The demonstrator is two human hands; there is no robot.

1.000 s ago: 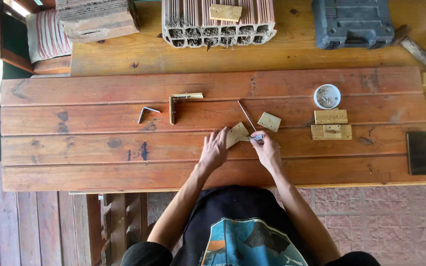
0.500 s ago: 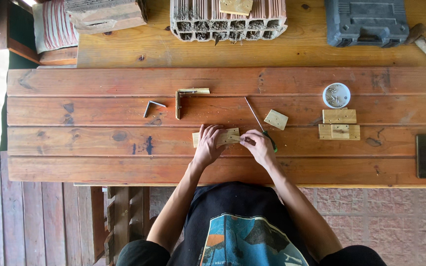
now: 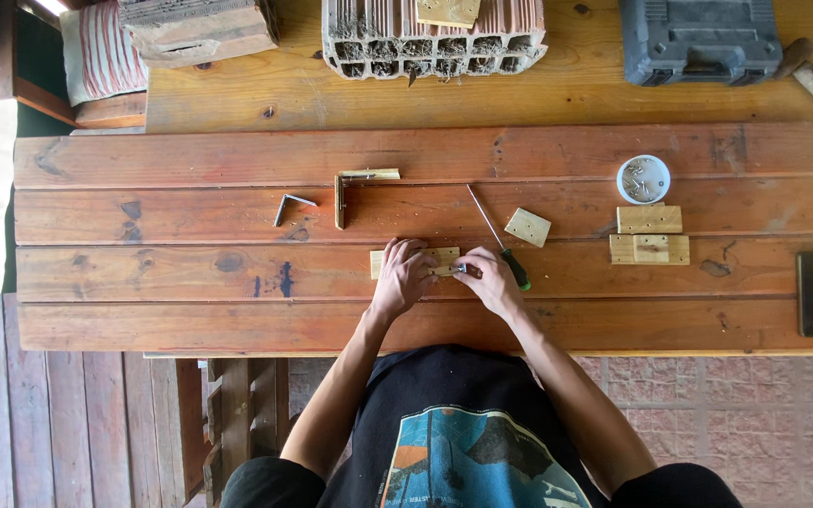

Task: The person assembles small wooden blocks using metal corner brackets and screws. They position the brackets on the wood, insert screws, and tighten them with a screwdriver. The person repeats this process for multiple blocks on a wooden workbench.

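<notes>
Both hands together on the work: left hand (image 3: 403,276) presses the small wooden block (image 3: 413,261), right hand (image 3: 491,279) pinches a small metal fitting (image 3: 460,269) against it; screwdriver (image 3: 499,237) lies unused just beyond, further blocks (image 3: 649,235) untouched at right.

The left hand (image 3: 405,277) covers most of the small wooden block (image 3: 444,256). The little metal piece (image 3: 460,269) at the right hand (image 3: 493,280) is too small to tell. The grey tool case (image 3: 703,39) and the hollow brick (image 3: 435,38) are cut by the top edge.

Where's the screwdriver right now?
Head view: the screwdriver lies on the plank table, just right of centre, beside the right hand, left of a small wooden square.
</notes>
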